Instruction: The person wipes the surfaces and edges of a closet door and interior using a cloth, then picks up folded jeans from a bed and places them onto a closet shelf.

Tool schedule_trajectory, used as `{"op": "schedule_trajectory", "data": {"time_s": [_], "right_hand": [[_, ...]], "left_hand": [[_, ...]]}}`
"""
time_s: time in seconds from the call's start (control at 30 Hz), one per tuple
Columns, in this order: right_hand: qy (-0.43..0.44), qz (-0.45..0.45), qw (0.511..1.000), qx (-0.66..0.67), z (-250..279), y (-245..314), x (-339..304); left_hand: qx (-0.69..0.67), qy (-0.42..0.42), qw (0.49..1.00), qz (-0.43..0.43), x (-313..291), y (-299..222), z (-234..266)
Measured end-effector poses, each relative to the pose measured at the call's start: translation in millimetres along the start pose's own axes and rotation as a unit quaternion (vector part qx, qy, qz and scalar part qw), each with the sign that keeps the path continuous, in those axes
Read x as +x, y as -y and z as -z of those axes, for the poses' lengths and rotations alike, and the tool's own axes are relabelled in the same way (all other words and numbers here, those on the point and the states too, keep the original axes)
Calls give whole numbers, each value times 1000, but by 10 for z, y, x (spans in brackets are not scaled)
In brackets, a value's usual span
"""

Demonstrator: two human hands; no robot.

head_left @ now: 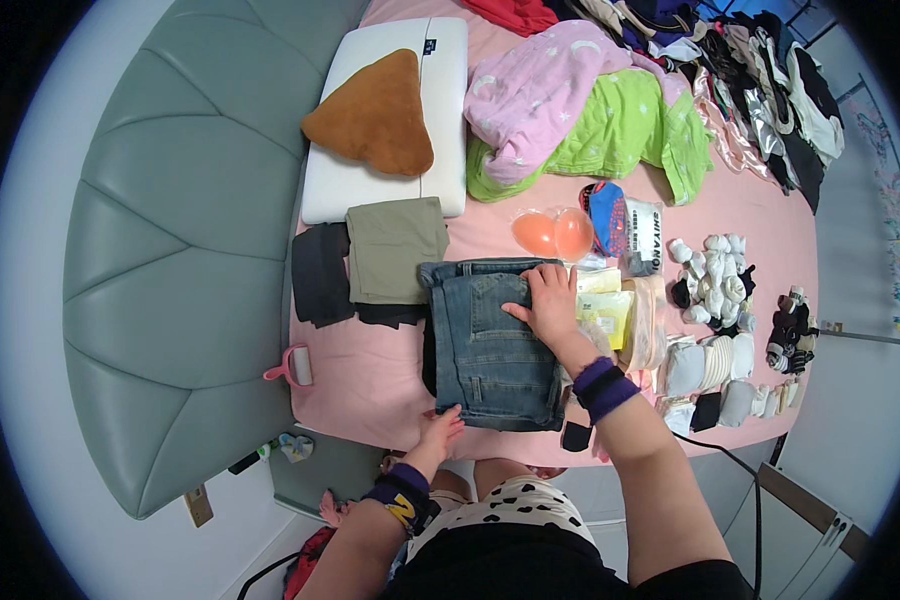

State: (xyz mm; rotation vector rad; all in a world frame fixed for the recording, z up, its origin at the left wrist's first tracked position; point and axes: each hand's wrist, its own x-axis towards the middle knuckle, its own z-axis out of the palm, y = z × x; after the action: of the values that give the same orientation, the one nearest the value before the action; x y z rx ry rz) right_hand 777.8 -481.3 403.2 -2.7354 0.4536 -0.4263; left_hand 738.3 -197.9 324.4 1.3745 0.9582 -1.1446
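Note:
A pair of folded blue jeans (500, 375) lies in front of me on the pink bed sheet, on top of something black that shows at its left edge. My right hand (550, 310) rests on the upper right part of the jeans, with its fingers and thumb apart. At their near left corner, my left hand (442, 435) touches the edge with fingers stretched out; its fingertips are partly hard to make out. Left of the jeans lie folded olive-green trousers (398, 250) and a folded dark garment (321, 275). Both wrists wear dark purple bands.
A white pillow block (445, 120) carries a brown cushion (375, 115). Pink (535, 90) and green (610, 125) cloth lies beyond. Packets (620, 310), white sock bundles (715, 275) and rolled garments sit at right. A lint roller (295, 366) lies near the grey headboard (190, 200).

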Motion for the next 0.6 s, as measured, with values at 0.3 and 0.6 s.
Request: {"op": "schedule_trajectory", "data": {"time_s": [0.3,0.6], "right_hand": [[295,11,953,63,578,228,134],[306,218,904,206,1121,737,-201]], "left_hand": [[91,-85,988,90,-302,-208,-28],[105,105,989,7,-355,-139,188]]}}
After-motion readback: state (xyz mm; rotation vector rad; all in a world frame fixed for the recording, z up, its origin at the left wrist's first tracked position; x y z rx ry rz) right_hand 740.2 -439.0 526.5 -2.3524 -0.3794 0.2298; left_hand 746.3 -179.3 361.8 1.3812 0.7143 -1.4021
